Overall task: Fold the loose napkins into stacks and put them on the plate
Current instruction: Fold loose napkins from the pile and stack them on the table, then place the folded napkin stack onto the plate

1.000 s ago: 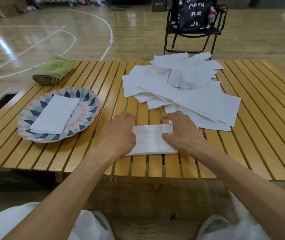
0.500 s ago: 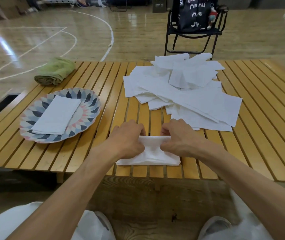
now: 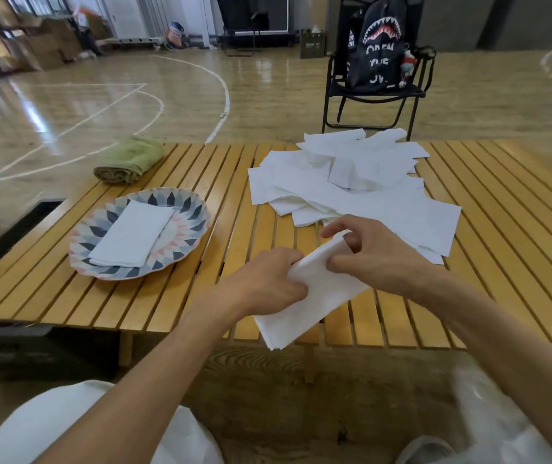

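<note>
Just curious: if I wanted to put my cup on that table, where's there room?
Bare slats lie right of the loose napkins, and between the plate and that pile. The left holds the plate and green towel; both hands work near the front edge.

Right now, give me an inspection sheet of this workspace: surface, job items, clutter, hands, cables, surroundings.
Surface: slatted wooden table, low, on a gym floor.
Job's things: folded napkin lifted, tilted over the near edge; loose napkins heaped at centre-right; plate on the left, carrying a folded stack.
Clutter: rolled green towel at the far left corner.
Hands: left hand grips the folded napkin; right hand pinches its upper end with its fingers.
Cables: nothing seen.
Surroundings: folding chair with a black backpack behind the table; cardboard boxes far left.
</note>
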